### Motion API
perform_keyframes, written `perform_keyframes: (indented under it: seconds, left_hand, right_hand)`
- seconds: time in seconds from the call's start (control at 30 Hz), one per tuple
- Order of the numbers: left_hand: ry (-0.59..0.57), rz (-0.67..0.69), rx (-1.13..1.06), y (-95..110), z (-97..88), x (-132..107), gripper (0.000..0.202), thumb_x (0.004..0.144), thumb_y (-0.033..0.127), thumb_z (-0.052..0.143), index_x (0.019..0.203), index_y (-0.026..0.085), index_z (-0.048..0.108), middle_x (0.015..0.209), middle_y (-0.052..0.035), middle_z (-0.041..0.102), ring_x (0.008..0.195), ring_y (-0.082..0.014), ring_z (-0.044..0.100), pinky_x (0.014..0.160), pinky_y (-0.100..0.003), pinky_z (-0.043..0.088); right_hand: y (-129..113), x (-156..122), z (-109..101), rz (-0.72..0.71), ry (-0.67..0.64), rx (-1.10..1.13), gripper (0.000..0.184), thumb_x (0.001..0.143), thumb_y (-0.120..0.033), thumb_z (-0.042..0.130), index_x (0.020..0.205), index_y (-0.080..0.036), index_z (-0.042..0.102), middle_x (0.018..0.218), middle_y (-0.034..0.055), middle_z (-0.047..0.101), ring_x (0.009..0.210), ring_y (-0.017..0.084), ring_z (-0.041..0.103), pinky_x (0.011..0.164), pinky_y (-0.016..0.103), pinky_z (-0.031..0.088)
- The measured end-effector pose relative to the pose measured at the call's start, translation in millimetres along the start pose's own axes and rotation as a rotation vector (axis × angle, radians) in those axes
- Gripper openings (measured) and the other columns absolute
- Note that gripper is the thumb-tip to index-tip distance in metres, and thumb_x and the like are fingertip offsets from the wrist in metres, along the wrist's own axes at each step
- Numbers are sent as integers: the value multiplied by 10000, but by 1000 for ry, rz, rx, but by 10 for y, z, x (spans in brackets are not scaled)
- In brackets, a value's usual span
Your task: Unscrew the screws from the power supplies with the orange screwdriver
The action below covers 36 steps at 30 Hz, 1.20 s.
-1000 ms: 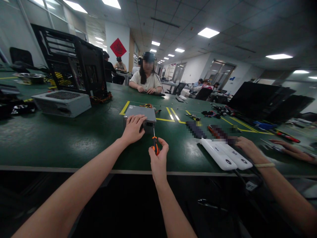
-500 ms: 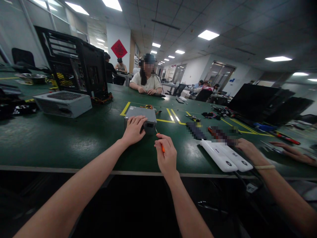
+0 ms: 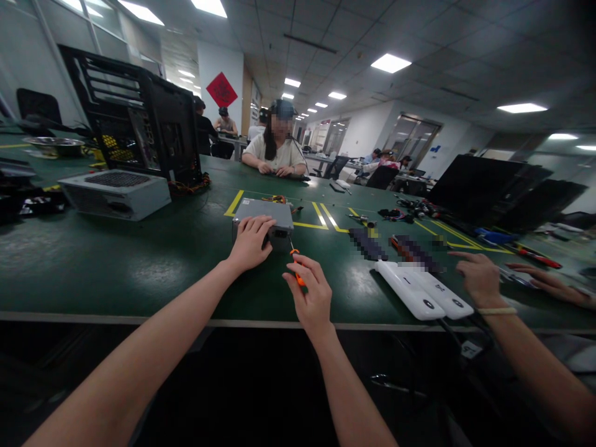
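Note:
A small grey computer power supply (image 3: 267, 212) rests on the green table in front of me. My left hand (image 3: 251, 241) lies over its near left edge, fingers on top and thumb down the front face, holding it. My right hand (image 3: 311, 292) has an orange-handled screwdriver (image 3: 298, 273) between thumb and fingers. The screwdriver's thin shaft points up at the right end of the power supply's front face; whether its tip sits in a screw is too small to tell. Coloured wires (image 3: 275, 199) show behind the unit.
Left stand a larger power supply (image 3: 116, 195), an open black computer case (image 3: 139, 118) and a metal bowl (image 3: 56, 146). Two white devices (image 3: 410, 292) lie right, beside a neighbour's hand (image 3: 479, 279). A person (image 3: 274, 146) sits opposite. Black monitors (image 3: 484, 192) are far right.
My right hand's fingers have loosened and shifted on the screwdriver handle. My left hand stays on the power supply. The neighbour's hand at right has lifted with a finger extended.

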<state>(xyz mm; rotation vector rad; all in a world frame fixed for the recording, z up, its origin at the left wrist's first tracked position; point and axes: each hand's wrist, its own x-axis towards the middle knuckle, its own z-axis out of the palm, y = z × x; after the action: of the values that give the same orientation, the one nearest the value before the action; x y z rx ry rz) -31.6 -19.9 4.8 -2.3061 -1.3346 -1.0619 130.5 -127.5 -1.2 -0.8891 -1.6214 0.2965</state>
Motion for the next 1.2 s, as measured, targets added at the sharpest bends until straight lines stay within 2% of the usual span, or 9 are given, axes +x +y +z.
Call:
perform_keyframes:
  seconds: [0.2, 0.37, 0.53, 0.73, 0.83, 0.97, 1.07, 1.2]
  left_hand:
    - [-14, -13, 17, 2, 8, 0, 491, 744, 211, 471, 1234, 215, 440, 1308, -62, 464, 1230, -224, 375, 1067, -409, 188]
    - [5, -4, 17, 2, 11, -4, 479, 743, 203, 471, 1222, 211, 448, 1305, -68, 465, 1222, -223, 381, 1066, -404, 188]
    - [9, -5, 8, 0, 11, -5, 483, 739, 198, 474, 1221, 215, 448, 1301, -68, 468, 1221, -228, 381, 1063, -412, 193]
    - [1, -4, 10, -4, 18, -1, 500, 733, 200, 480, 1232, 212, 445, 1307, -71, 465, 1225, -236, 378, 1061, -423, 192]
    - [7, -2, 19, -2, 20, 0, 485, 742, 204, 473, 1227, 210, 449, 1305, -69, 467, 1223, -230, 384, 1060, -416, 196]
    - [19, 2, 28, 5, 17, -2, 471, 747, 208, 474, 1218, 210, 452, 1303, -65, 470, 1219, -221, 388, 1059, -406, 199]
    - [20, 5, 28, 4, 18, -3, 478, 744, 202, 478, 1221, 211, 450, 1301, -65, 473, 1216, -220, 391, 1057, -404, 200]
    - [16, 7, 19, -4, 24, -4, 481, 740, 201, 476, 1221, 214, 449, 1296, -63, 477, 1218, -224, 389, 1052, -409, 206]
  right_hand:
    - [7, -10, -14, -205, -42, -147, 313, 854, -184, 449, 1153, -206, 540, 1170, 105, 533, 1105, 205, 507, 910, 394, 452]
    - [55, -8, -11, -274, 10, -174, 285, 836, -198, 532, 1121, -208, 515, 1115, 90, 581, 1067, 193, 543, 899, 379, 470]
    - [91, -19, 8, -216, 37, -121, 284, 796, -257, 601, 1056, -208, 498, 1087, 87, 584, 1025, 194, 564, 839, 368, 504]
    - [25, -10, -5, -233, -70, -148, 356, 856, -187, 457, 1211, -210, 448, 1179, 112, 494, 1088, 196, 514, 882, 386, 487]
    - [24, -4, -14, -277, -83, -219, 340, 848, -186, 501, 1185, -231, 491, 1170, 96, 510, 1055, 188, 538, 886, 368, 482]
    - [73, -11, 8, -308, -45, -191, 322, 798, -193, 596, 1105, -213, 500, 1124, 87, 568, 1078, 192, 539, 903, 361, 477]
    - [98, -22, 27, -261, -46, -136, 333, 780, -203, 617, 1081, -204, 475, 1137, 96, 561, 1075, 193, 546, 879, 356, 497]
    - [60, -24, 11, -209, -82, -114, 333, 825, -206, 522, 1149, -199, 445, 1173, 112, 519, 1095, 204, 530, 886, 387, 492]
